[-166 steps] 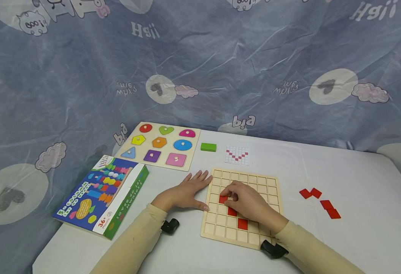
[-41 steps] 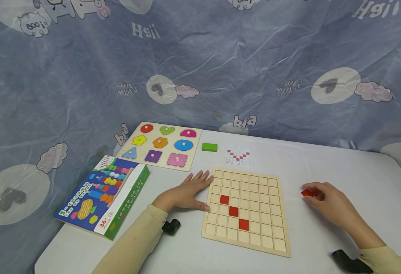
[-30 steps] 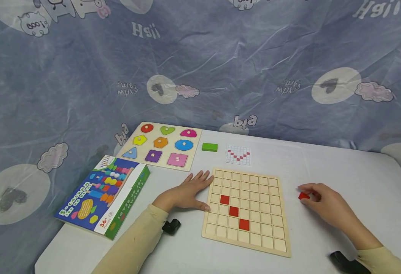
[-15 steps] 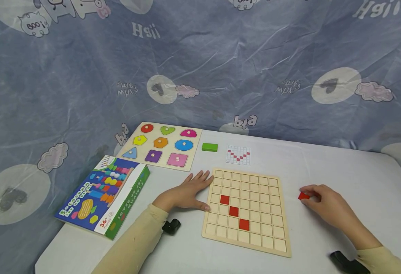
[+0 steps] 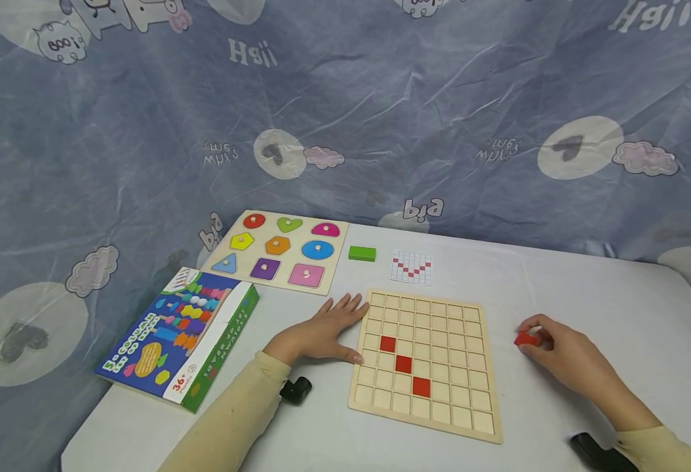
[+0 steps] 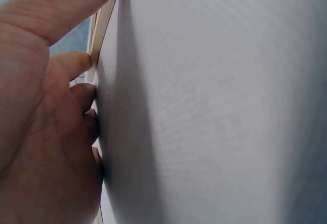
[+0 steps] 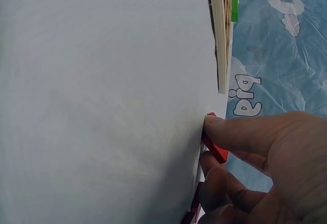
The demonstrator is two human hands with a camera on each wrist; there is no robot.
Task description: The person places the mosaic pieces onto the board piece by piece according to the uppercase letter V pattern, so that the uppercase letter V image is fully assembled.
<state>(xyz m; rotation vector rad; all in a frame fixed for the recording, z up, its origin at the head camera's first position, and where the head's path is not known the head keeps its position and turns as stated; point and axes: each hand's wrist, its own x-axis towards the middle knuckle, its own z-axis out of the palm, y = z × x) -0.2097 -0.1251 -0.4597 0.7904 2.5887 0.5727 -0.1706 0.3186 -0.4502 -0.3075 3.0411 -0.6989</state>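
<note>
A square wooden grid board [image 5: 457, 377] lies on the white table, with three red square tiles [image 5: 404, 364] set in a diagonal line of its cells. My left hand [image 5: 318, 334] rests flat with spread fingers, its thumb and fingertips touching the board's left edge. To the right of the board, my right hand [image 5: 566, 354] pinches a red tile [image 5: 525, 339] between thumb and fingers, close to the table. In the right wrist view this tile [image 7: 218, 151] is tilted, and more red tiles [image 7: 196, 199] lie beneath the hand; the head view hides those.
Behind the board are a small card [image 5: 412, 267] with a red V pattern and a green block [image 5: 362, 254]. A peg puzzle board [image 5: 280, 265] with coloured shapes lies at the back left. A toy box [image 5: 177, 337] stands left of my left arm.
My right hand has left the uppermost red tile on the board, moved right to the loose tiles and now pinches one, lately staying nearly still. The left hand keeps its place.
</note>
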